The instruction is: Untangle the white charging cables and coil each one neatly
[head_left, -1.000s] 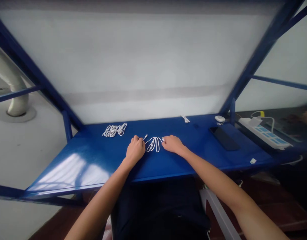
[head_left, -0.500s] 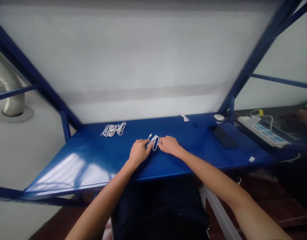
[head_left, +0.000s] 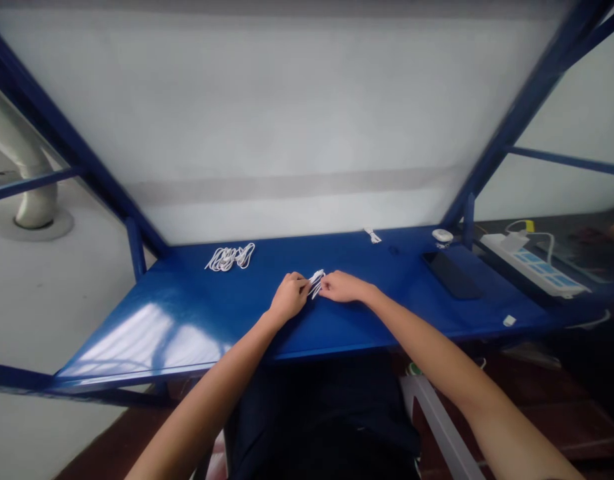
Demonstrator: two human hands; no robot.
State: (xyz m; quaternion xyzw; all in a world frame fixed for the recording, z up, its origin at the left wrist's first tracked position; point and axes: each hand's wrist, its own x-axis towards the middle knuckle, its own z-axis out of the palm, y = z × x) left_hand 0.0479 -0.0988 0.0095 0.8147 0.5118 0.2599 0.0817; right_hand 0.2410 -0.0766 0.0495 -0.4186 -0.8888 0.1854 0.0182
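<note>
So, both hands are working close together around one white cable (head_left: 315, 283), which is sitting near the middle of the blue surface (head_left: 277, 263), right between them. The left hand (head_left: 289, 296) is pinching the left side of the loops, its grip narrow with thumb and fingers closed on the cable, and the right hand (head_left: 339, 287) is gripping the other side, knuckles curled, though the fingers are hiding exactly what they're pinching. I'm guessing they're holding it from both sides because loose loops like that would be springing apart otherwise. As for looks, the cable is showing as a small bunch of thin, slim white loops, slanting a bit, with the ends too tiny or covered to make out. Farther back on the left, a pile of coiled white cables (head_left: 230, 257) is lying apart, probably to avoid tangling with this one. Over on the right, a dark phone (head_left: 451, 275) is lying flat, and a small white piece (head_left: 509, 321) is resting near the front edge, both well out of the hands' way.
</note>
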